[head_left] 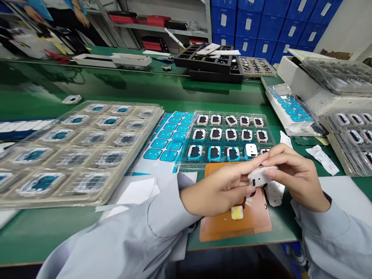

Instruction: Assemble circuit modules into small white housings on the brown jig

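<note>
Between my hands is a small white plastic housing (258, 177) with rounded corners and a dark slot in its near side. My left hand (225, 188) grips it from the left, fingers along its far edge and thumb below. From the right, the thumb and fingers of my right hand (293, 172) close on the same housing. Both hands hover above an orange mat (235, 228), on which lies a yellow pad (237, 212). Beneath my right hand are white pieces (274, 193). Just beyond, a clear tray (186, 161) holds rows of white frames with black centres.
A large blister tray (84, 199) of white frames spans the left. Sheets of blue stickers (165, 134) lie beside it. Crumpled paper (322, 159) and stacked trays (337, 77) are on the right. Black compartment trays (203, 62) stand behind. Another person (64, 17) is at the far left.
</note>
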Available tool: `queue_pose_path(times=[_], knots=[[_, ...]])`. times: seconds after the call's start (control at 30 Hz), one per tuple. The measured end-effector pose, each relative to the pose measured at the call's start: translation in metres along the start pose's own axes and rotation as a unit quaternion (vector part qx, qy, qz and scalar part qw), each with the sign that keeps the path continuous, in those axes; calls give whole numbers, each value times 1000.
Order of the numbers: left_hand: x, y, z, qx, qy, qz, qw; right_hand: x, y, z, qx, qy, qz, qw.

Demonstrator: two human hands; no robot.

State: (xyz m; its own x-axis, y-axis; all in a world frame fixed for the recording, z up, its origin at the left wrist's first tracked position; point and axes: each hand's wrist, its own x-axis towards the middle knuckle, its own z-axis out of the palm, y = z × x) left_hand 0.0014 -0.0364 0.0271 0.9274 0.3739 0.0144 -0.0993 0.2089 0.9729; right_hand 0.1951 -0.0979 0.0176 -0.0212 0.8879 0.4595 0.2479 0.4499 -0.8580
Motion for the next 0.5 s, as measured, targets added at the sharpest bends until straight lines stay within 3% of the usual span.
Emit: queue_pose_path(times=[0.23,0.5], knots=[[1,1,-3,-90,13,-24,996,1,1,-7,72,-48,63,994],[-2,1,-5,-126,16,-29,992,7,-2,-12,88,-108,50,989]])
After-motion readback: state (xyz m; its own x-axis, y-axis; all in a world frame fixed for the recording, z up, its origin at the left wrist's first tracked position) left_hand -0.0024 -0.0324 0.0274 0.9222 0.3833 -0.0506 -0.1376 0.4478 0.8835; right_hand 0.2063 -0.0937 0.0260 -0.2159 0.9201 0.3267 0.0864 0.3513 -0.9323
